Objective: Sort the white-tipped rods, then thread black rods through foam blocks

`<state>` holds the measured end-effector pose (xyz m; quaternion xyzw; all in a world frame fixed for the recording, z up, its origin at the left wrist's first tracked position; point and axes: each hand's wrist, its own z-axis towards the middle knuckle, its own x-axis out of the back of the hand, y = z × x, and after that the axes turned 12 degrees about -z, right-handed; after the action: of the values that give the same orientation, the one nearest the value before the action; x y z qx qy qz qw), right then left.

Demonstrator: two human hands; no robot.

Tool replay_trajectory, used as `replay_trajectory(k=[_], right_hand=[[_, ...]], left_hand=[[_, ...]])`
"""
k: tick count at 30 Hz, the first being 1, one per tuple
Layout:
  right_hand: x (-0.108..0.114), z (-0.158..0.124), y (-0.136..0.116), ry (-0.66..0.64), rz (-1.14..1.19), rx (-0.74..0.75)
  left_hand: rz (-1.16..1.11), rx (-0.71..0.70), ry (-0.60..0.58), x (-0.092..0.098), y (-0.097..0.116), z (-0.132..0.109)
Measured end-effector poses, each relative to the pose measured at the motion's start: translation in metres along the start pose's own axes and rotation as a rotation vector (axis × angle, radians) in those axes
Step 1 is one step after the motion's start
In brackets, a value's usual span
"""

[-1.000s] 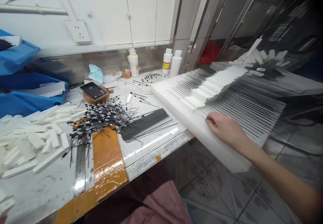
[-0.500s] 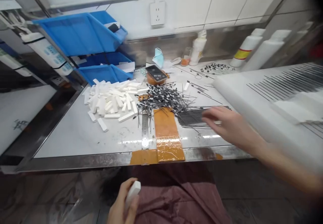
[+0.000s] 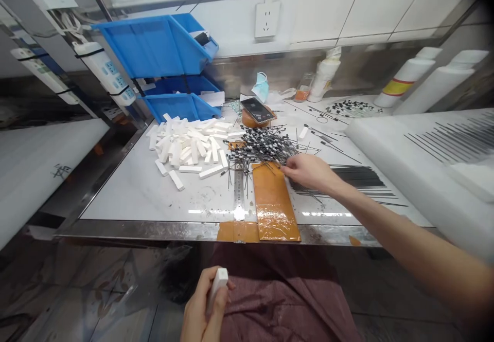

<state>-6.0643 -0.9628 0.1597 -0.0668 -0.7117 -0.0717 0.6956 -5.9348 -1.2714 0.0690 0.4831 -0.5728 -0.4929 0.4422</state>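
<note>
My left hand [image 3: 204, 308] is low in front of the lap, its fingers wrapped round a white block [image 3: 219, 280]. Over the table my right hand [image 3: 309, 171] has its fingertips pressed together at the near edge of a heap of black-tipped rods [image 3: 266, 144]; anything between them is too small to name. Under and beside that hand lies a bundle of thin black rods [image 3: 358, 176]. An orange-brown strip [image 3: 274, 203] runs to the table's front edge, with a steel ruler [image 3: 239, 193] at its left. Many white blocks [image 3: 189, 144] are piled on the left.
Blue bins [image 3: 154, 49] stand at the back left. A phone [image 3: 258, 109] rests on a round orange-brown object behind the heap. White bottles [image 3: 409, 77] are at the back right, and a thick white foam slab [image 3: 386, 141] holding rods lies on the right.
My right hand has moved left from the black rod bundle to the heap's near edge, its fingers now closer together. My left hand still holds the white block. The view has shifted left.
</note>
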Motion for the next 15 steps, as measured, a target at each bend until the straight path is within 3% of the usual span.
replay_trajectory(k=[2, 4, 6, 8, 11, 15], right_hand=[[0.001, -0.041, 0.010, 0.020, 0.055, 0.092], [-0.005, -0.089, 0.018, 0.120, 0.100, 0.310], [-0.016, -0.135, 0.023, 0.249, 0.066, 0.540], [-0.029, -0.170, 0.022, 0.286, 0.041, 0.673], [-0.045, -0.196, 0.008, 0.226, 0.102, 0.669], [-0.057, -0.196, -0.021, 0.038, 0.515, 0.479]], left_hand=[[-0.065, 0.031, 0.017, -0.008, 0.012, 0.002], [-0.146, 0.098, 0.034, -0.017, 0.023, 0.004], [-0.245, 0.131, -0.051, -0.028, 0.032, 0.006], [-0.297, 0.140, -0.131, -0.040, 0.038, 0.006], [-0.195, 0.099, -0.153, -0.057, 0.038, 0.003], [-0.041, -0.008, -0.199, -0.069, 0.033, -0.003]])
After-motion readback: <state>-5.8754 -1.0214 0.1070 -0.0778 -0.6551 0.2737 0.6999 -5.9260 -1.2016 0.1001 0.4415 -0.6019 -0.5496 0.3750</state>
